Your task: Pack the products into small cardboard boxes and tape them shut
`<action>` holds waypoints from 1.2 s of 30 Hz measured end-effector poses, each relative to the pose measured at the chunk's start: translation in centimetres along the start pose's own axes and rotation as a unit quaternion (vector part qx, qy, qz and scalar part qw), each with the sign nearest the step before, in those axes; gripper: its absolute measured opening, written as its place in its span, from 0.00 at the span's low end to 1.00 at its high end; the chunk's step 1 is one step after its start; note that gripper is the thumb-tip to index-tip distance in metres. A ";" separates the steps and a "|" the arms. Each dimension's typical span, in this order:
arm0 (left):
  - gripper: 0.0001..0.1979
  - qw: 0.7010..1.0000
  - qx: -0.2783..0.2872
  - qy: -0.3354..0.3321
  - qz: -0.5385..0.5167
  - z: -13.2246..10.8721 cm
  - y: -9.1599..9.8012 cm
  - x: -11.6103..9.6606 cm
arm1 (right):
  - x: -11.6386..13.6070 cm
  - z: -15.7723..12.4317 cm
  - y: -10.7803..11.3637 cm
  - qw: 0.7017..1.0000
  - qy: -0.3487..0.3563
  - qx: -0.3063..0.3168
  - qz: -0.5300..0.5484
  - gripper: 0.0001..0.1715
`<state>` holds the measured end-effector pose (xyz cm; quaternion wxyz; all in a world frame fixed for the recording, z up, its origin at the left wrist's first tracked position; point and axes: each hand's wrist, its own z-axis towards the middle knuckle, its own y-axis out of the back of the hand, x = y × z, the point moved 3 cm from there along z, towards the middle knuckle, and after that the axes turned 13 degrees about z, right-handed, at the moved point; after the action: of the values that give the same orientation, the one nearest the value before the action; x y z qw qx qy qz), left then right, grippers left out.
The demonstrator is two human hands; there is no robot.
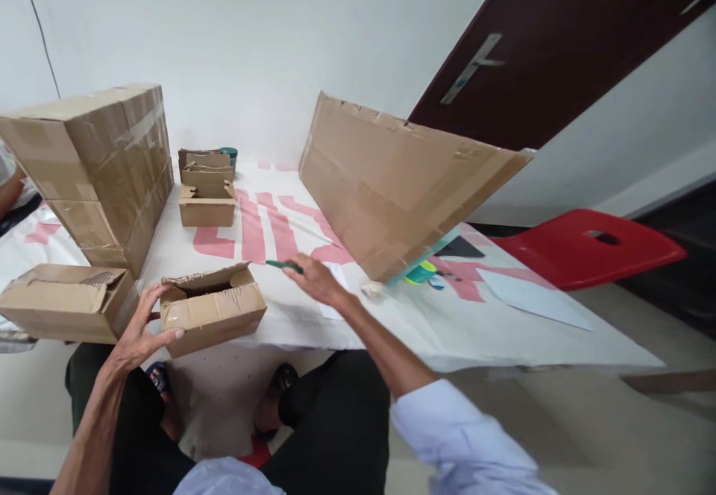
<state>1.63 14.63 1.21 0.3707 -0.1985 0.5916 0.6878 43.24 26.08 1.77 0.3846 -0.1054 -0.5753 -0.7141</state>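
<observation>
My left hand (141, 329) grips the near left end of a small open cardboard box (215, 309) at the table's front edge, thumb on its front face. My right hand (313, 279) rests on the table to the right of that box, fingers closed on a thin green tool (283, 265) that points left. A white paper sheet (335, 290) lies under the right hand.
A tall taped carton stack (104, 167) stands at the left, a flat box (64, 301) before it. Several small boxes (206, 193) sit further back. A large flattened carton (391, 182) leans at the right. Beyond the white table (503, 331) is a red stool (587, 245).
</observation>
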 end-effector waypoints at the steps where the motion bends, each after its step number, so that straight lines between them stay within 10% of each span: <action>1: 0.41 1.000 0.003 -0.001 0.002 0.1 0.1 -0.1 | -1.1 -1.1 -2.0 1.000 -0.029 -0.009 0.005 0.13; 6: 0.48 0.999 0.035 0.005 -0.008 0.3 0.5 0.1 | -2.7 -3.9 -7.7 0.993 -0.054 -0.079 0.072 0.15; 16: 0.62 0.997 0.074 0.014 -0.028 -0.2 0.6 0.1 | 9.3 -1.8 -4.3 0.974 0.197 0.054 0.100 0.17; 24: 0.62 0.988 0.099 0.021 -0.114 -0.4 0.5 0.9 | 11.3 -8.4 -3.7 0.941 0.336 -0.036 -0.016 0.05; 32: 0.61 0.998 0.066 0.008 -0.005 -0.8 -0.2 -0.6 | 12.0 -8.0 -4.8 0.959 0.284 -0.009 -0.002 0.10; 36: 0.59 0.997 0.070 0.016 0.002 -0.3 0.0 -0.6 | 13.6 -4.3 -5.2 0.954 0.275 0.116 -0.013 0.12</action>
<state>1.95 14.13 1.54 0.3728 -0.1820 0.6444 0.6423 31.68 16.63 4.63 0.5286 0.1478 -0.5270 -0.6488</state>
